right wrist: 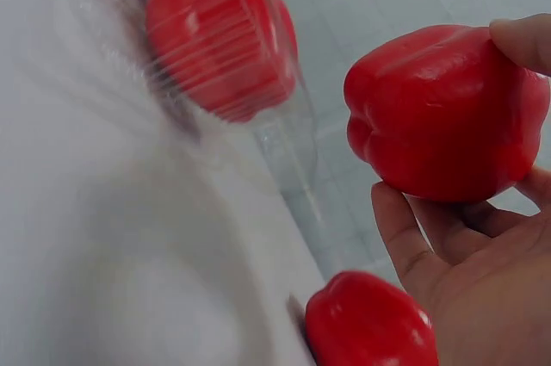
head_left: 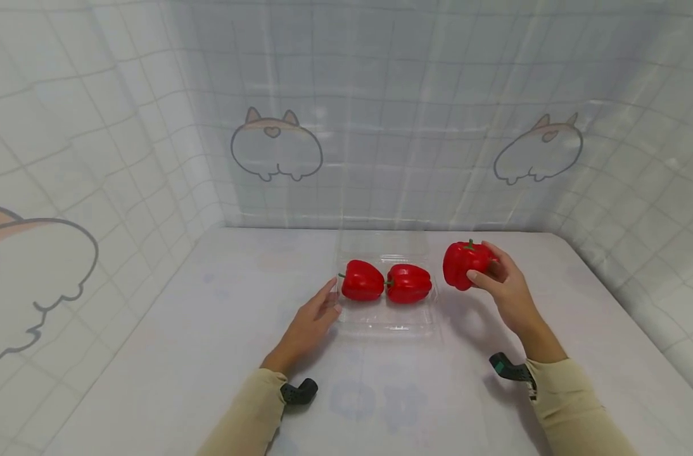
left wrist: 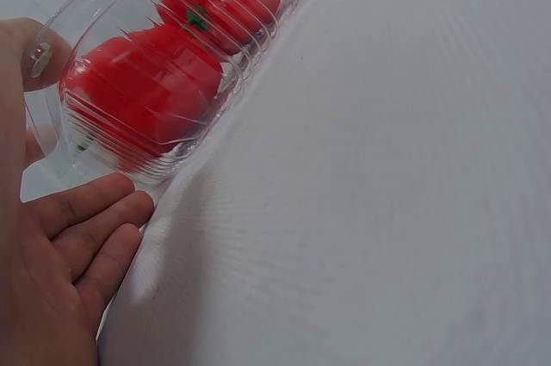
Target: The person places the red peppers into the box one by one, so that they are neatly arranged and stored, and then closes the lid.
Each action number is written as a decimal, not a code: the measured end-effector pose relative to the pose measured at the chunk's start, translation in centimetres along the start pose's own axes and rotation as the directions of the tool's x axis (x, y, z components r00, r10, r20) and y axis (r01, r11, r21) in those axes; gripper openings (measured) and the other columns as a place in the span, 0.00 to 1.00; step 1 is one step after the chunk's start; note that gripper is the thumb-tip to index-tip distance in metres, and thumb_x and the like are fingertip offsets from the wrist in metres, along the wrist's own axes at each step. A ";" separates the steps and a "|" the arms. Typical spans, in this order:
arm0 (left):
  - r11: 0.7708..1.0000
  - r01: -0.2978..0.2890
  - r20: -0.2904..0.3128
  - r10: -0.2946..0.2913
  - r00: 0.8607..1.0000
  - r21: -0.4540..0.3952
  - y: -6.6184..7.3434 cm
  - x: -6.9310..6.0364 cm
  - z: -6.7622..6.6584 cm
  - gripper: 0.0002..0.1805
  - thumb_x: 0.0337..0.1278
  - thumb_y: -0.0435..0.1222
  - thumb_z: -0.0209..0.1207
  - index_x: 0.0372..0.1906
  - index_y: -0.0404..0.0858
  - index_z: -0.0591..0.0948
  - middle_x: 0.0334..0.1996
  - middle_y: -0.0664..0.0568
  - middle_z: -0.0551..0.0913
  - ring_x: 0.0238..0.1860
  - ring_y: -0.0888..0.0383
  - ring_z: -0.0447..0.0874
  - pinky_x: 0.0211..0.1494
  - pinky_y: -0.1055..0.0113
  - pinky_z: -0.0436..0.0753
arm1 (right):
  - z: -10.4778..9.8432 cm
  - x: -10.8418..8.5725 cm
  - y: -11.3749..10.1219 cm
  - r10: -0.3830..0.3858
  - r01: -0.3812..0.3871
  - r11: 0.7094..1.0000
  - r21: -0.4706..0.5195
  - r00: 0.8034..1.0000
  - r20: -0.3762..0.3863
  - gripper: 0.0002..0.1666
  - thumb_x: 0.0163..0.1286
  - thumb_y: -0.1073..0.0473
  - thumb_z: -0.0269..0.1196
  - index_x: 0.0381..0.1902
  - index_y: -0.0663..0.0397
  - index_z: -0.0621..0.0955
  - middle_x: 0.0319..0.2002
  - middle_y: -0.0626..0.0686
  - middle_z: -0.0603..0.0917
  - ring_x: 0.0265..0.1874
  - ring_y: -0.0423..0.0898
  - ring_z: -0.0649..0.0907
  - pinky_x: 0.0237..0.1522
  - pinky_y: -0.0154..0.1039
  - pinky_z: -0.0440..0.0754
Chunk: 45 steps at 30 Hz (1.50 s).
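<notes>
1. The right hand [head_left: 508,291] holds a red bell pepper [head_left: 463,265] in its grip, thumb on one side and fingers on the other, the green stem pointing up
2. This held pepper is raised off the pale counter [head_left: 209,329], just beyond the right end of a clear plastic tray [head_left: 386,316]
3. In the tray lie a left pepper [head_left: 362,282] and a right pepper [head_left: 409,285], both on their sides, stems towards the left
4. The left hand [head_left: 309,326] is at the tray's left end, its grip wide, with several fingers extended
5. The right wrist view shows one further pepper [right wrist: 370,323] outside the tray, cut off by the lower edge
6. Behind the tray's base, its clear lid [head_left: 381,244] is folded back, before a gridded curtain [head_left: 392,171] with cartoon drawings
</notes>
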State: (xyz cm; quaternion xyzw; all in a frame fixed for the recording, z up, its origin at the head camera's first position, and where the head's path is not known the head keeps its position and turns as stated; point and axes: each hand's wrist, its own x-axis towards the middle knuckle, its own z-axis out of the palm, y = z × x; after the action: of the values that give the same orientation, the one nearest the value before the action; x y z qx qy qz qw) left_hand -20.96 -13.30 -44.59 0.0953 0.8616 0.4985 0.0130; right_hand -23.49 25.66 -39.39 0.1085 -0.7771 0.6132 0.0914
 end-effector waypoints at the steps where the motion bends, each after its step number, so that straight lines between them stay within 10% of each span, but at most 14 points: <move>1: 1.000 0.001 0.001 -0.001 1.000 -0.001 0.0 0.0 0.0 0.34 0.74 0.45 0.54 0.79 0.59 0.57 0.69 0.53 0.73 0.69 0.54 0.71 0.70 0.50 0.70 | 0.2 0.1 -0.1 0.000 0.000 1.000 0.004 1.000 0.001 0.48 0.70 0.55 0.66 0.80 0.50 0.54 0.70 0.63 0.66 0.61 0.50 0.72 0.47 0.30 0.83; 18: 1.000 0.002 -0.003 -0.002 1.000 0.006 -0.3 0.0 0.0 0.34 0.73 0.46 0.54 0.78 0.62 0.58 0.69 0.54 0.73 0.69 0.54 0.71 0.69 0.50 0.71 | 1.1 0.9 -0.7 0.019 -0.021 1.000 0.023 0.998 0.062 0.45 0.71 0.54 0.66 0.78 0.53 0.57 0.68 0.61 0.68 0.62 0.52 0.72 0.50 0.32 0.82; 45: 0.999 -0.035 0.013 0.035 0.999 0.032 -0.5 0.1 0.1 0.35 0.74 0.47 0.53 0.80 0.60 0.54 0.72 0.54 0.69 0.71 0.55 0.67 0.70 0.50 0.69 | 2.3 1.6 -2.4 0.058 -0.035 0.996 -0.083 0.955 0.291 0.50 0.65 0.52 0.70 0.79 0.45 0.59 0.69 0.61 0.69 0.64 0.63 0.73 0.54 0.61 0.80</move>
State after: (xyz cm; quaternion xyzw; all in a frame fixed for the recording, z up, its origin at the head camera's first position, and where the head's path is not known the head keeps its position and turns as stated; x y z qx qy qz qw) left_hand -21.18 -13.48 -45.05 0.1135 0.8677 0.4839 0.0080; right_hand -24.39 22.77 -37.23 0.1765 -0.8073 0.5620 -0.0352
